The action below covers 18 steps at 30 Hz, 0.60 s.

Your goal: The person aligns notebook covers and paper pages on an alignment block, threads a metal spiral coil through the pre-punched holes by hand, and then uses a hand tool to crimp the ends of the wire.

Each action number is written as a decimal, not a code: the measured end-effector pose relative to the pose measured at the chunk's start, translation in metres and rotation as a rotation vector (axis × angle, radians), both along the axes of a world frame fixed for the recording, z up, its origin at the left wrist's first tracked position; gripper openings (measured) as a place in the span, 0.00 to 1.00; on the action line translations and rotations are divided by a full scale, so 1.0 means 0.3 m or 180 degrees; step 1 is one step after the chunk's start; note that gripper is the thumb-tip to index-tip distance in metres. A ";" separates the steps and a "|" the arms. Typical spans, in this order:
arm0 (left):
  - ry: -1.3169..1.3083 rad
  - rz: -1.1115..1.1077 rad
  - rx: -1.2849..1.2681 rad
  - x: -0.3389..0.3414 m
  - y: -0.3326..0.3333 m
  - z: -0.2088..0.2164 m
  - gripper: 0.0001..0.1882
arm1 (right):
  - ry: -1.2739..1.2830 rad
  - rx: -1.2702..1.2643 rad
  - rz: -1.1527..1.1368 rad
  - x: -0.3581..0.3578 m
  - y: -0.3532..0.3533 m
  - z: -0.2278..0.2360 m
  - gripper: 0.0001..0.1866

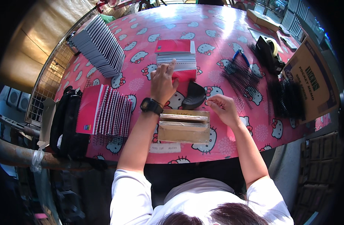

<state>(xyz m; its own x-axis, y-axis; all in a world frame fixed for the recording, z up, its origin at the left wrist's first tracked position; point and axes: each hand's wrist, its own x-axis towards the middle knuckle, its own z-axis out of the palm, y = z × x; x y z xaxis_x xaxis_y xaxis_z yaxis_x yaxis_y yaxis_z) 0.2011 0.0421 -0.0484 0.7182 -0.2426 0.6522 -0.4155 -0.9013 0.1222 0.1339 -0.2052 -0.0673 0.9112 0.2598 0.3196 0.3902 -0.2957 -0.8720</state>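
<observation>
My left hand (pixel 164 83), with a black watch on its wrist, rests at the near side of a small pile of pink-covered notepads (pixel 175 48). Its index finger stretches onto the white page edges, the thumb stands apart, and the other fingers are bent. To the right, my right hand (pixel 225 108) hovers over the table with thumb and index finger drawn together; whatever lies between them is too small to make out. A black curved object (pixel 194 95) lies between my hands. Just nearer to me sits a slotted wooden block (pixel 184 126).
Spiral-bound pink notepads (pixel 104 110) stand at left, behind them a tall stack of pads (pixel 98 47). Black spiral wires (pixel 242 80), blue-handled pliers (pixel 241 56), a tape dispenser (pixel 270 54) and a cardboard box (pixel 313 80) occupy the right. A paper strip (pixel 165 147) lies near the front edge.
</observation>
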 end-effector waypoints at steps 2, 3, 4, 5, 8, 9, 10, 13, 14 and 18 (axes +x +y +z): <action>-0.0015 -0.0062 0.0053 -0.003 0.007 -0.004 0.33 | -0.0015 -0.0040 0.0012 0.001 0.001 0.003 0.05; -0.0034 -0.0073 0.0070 -0.005 0.008 -0.005 0.33 | -0.0023 -0.0063 0.0017 0.001 0.001 0.004 0.05; -0.0053 -0.0085 0.0087 -0.007 0.008 -0.007 0.34 | -0.0018 -0.0052 0.0023 0.001 0.000 0.003 0.05; -0.0071 -0.0096 0.0103 -0.008 0.008 -0.009 0.35 | -0.0013 -0.0041 0.0029 0.001 -0.001 0.002 0.05; 0.0061 -0.0032 0.0019 -0.010 0.005 -0.003 0.35 | -0.0044 -0.0046 0.0037 0.001 0.001 0.005 0.05; 0.0149 0.0040 0.0019 -0.009 0.002 0.001 0.36 | -0.0058 -0.0055 0.0041 0.001 0.003 0.005 0.05; 0.0238 0.0111 0.0020 -0.006 -0.002 0.006 0.37 | -0.0032 -0.0034 0.0039 0.000 0.003 0.004 0.05; 0.0196 0.0133 0.0035 -0.003 -0.003 0.006 0.38 | 0.0004 0.0029 0.0031 0.002 0.001 -0.002 0.05; 0.0130 0.0109 0.0043 -0.001 -0.002 0.004 0.38 | -0.0005 0.0048 0.0036 0.004 0.000 -0.007 0.05; 0.0008 -0.0016 0.0222 -0.029 0.004 -0.015 0.40 | -0.0061 -0.0009 0.0011 0.001 -0.002 0.002 0.05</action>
